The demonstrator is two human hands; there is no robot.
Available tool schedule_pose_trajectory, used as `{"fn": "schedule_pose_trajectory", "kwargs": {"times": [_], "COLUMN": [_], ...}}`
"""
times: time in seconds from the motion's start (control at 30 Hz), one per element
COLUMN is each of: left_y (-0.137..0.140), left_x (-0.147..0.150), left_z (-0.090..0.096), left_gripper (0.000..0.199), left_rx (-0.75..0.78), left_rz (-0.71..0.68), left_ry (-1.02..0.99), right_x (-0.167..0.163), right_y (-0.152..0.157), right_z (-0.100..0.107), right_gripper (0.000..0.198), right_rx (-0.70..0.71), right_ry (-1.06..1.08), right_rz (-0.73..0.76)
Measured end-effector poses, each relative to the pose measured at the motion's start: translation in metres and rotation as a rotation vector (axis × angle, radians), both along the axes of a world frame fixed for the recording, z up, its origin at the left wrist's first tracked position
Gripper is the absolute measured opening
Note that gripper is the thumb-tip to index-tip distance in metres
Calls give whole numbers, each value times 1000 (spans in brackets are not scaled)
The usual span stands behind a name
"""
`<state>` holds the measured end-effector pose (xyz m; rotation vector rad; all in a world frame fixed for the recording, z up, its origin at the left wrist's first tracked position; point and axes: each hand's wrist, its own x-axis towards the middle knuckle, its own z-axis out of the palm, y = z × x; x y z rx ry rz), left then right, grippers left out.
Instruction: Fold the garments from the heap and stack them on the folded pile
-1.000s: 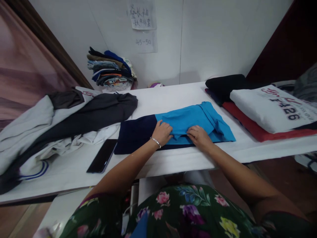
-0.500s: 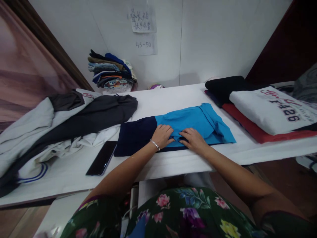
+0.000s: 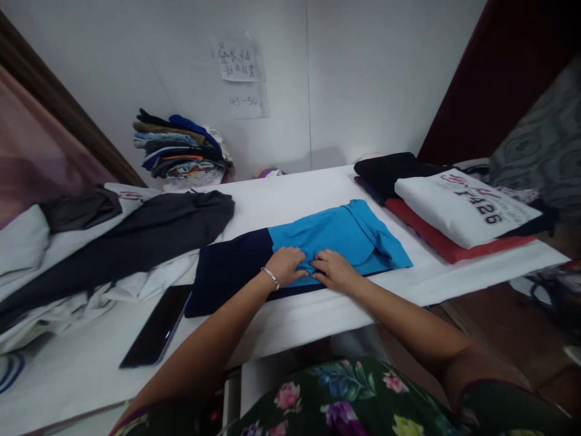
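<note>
A bright blue and navy garment (image 3: 318,233) lies folded lengthwise into a strip across the white table. Its navy part is at the left, and a folded-over blue flap is at the right. My left hand (image 3: 285,266), with a silver bracelet at the wrist, pinches the near edge around the middle. Close beside it, my right hand (image 3: 336,270) grips the same bunched edge, its thumb pointing toward the left hand. The cloth between fingers and thumbs is partly hidden.
A phone (image 3: 157,327) lies left of the garment. Loose grey and white clothes (image 3: 177,224) are heaped at the left. Folded clothes, a white sweatshirt (image 3: 458,206) on top, sit at the right. Another clothes stack (image 3: 181,148) stands at the back left, near the wall notes (image 3: 242,79).
The camera view has shifted, so the scene appears farther left and slightly lower. Both hands stay on the garment's near edge, with little change in the cloth.
</note>
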<state>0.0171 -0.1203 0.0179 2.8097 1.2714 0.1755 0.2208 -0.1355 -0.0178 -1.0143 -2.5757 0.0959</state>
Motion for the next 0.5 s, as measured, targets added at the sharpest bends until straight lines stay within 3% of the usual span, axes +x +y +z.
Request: {"fn": "schedule_pose_trajectory", "kwargs": {"times": [0.07,0.17,0.23,0.33,0.43,0.5], "left_y": [4,8,11,16,20,21], "left_x": [0,4,7,8,5,4], "left_z": [9,12,1,-24,-40,-41], "left_gripper": [28,30,40,55,59,60], "left_rx": [-16,82,129,77,40,44], "left_rz": [11,52,97,163,182,183], "left_ry": [-116,-257,-224,-102,-51,-43], "right_x": [-2,-6,-6,5,34,62], "right_y": [1,0,-4,-16,-32,-43], "right_z": [-2,-2,-3,-3,-2,0], "right_gripper": [18,19,21,25,23,25], "right_rx": [9,11,2,-9,55,153], "right_ry": [-4,-17,-9,67,176,249], "right_rz": [-17,-55,-65,4,32,-62]}}
